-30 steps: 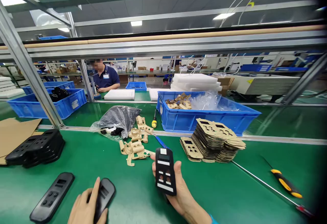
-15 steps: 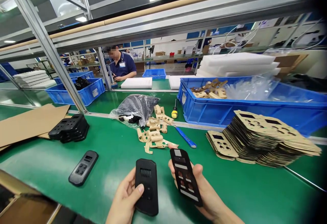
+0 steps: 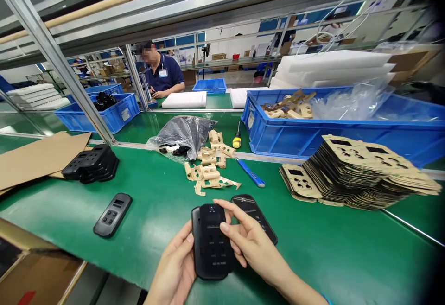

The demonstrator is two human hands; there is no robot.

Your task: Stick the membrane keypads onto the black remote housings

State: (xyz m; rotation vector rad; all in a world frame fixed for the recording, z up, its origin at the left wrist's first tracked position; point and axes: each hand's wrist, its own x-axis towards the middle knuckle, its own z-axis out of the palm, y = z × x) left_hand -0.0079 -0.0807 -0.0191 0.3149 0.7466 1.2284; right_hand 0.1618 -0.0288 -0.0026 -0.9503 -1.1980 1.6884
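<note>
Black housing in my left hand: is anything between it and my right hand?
Yes: the thin black panel in your right hand overlaps the black housing in this view; nothing else visible stands between them.

Looked like a factory assembly workshop: green workbench (image 3: 156, 221) under metal framing (image 3: 55, 57), blue parts bin (image 3: 295, 138), stacked panels (image 3: 333, 170), screwdriver (image 3: 237, 141) and utility knife (image 3: 251, 173) lying out; badged co-worker (image 3: 167, 78) sat opposite, more workstations behind.

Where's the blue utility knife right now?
In the head view, the blue knife lies on the green bench just right of centre, between the curled tan scraps and the stacked tan panels.
</note>
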